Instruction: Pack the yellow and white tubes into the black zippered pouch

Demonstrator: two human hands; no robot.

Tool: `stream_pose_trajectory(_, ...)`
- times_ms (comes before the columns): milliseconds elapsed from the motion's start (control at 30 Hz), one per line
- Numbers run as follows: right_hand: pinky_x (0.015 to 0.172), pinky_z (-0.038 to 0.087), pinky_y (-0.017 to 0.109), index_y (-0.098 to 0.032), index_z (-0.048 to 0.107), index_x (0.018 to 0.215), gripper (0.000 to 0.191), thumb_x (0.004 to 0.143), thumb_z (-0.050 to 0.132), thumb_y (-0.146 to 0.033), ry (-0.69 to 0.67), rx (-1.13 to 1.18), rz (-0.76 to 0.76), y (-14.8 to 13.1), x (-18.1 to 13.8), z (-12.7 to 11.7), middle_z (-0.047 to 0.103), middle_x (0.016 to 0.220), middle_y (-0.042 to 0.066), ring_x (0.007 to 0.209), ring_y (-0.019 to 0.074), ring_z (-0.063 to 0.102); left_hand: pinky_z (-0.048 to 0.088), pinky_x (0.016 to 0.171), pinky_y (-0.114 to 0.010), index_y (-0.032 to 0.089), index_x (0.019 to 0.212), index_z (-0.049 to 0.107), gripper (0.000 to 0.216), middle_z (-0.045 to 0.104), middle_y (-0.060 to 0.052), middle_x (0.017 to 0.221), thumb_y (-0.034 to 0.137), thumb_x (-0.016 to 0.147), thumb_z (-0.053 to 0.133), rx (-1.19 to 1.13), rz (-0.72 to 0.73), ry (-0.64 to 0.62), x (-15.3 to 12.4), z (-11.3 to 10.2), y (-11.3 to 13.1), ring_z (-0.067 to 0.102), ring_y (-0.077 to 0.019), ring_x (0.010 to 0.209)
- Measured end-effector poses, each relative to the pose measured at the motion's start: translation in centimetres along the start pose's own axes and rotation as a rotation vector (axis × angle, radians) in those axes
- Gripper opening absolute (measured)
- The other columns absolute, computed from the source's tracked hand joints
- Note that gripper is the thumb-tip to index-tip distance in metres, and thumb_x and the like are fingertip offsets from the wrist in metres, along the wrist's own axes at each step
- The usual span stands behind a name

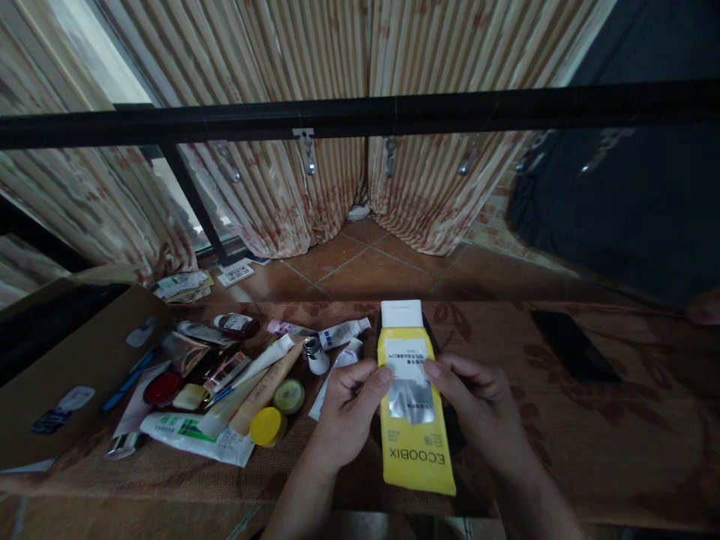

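Observation:
Both my hands hold a yellow tube with a white cap at its far end and a silver-white label. Its printed brand, ECOOBIX, appears upside down to me. My left hand grips the left side, its thumb on the label's edge. Opposite it, my right hand pinches the right edge, thumb at the label. Beneath the tube lies a dark flat object, mostly covered. Close to my left hand are a silver-capped white bottle and a pale tube, partly hidden by that hand.
Left on the cloth-covered table lie several cosmetics, including a white-green tube, a yellow-lidded jar and a red round container. A cardboard box stands far left. A black phone-like slab lies right. Beyond hang curtains.

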State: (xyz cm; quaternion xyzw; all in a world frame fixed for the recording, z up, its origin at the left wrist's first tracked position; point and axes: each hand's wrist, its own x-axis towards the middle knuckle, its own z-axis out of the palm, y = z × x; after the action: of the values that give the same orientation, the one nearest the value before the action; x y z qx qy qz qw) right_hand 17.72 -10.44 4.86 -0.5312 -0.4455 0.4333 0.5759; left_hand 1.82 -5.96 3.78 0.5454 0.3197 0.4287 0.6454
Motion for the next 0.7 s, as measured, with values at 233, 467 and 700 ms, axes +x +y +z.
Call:
stream_pose_trajectory(233,0.049,0.035,0.019,-0.017,0.058,0.057,0.038,0.082,0.070,-0.043,0.004,-0.006,-0.001,-0.17,0.08,0.02,0.050,0.056,-0.003,0.054,0.0086,0.043,0.031,0.051,-0.021,0.013,0.061,0.054,0.045,0.045,0.002,0.056,0.050,0.085,0.064,-0.013,0.015,0.001,0.09,0.01,0.11,0.037,-0.0082,0.055)
stream_pose_trajectory(467,0.048,0.035,0.018,-0.017,0.056,0.056,0.041,0.082,0.070,-0.045,0.013,-0.014,-0.005,-0.15,0.14,0.05,0.049,0.055,-0.003,0.053,0.0081,0.041,0.030,0.050,-0.021,0.013,0.060,0.053,0.046,0.044,0.003,0.056,0.050,0.085,0.064,-0.006,0.027,0.008,0.08,-0.02,0.10,0.036,-0.0078,0.054)
stream_pose_trajectory(700,0.049,0.036,0.019,-0.017,0.058,0.057,0.040,0.083,0.069,-0.045,0.015,-0.030,-0.011,-0.10,0.16,0.13,0.050,0.055,-0.003,0.054,0.0084,0.042,0.029,0.051,-0.021,0.014,0.059,0.051,0.047,0.043,0.003,0.056,0.051,0.085,0.063,0.007,0.019,0.006,-0.05,-0.06,0.02,0.035,-0.0077,0.054)
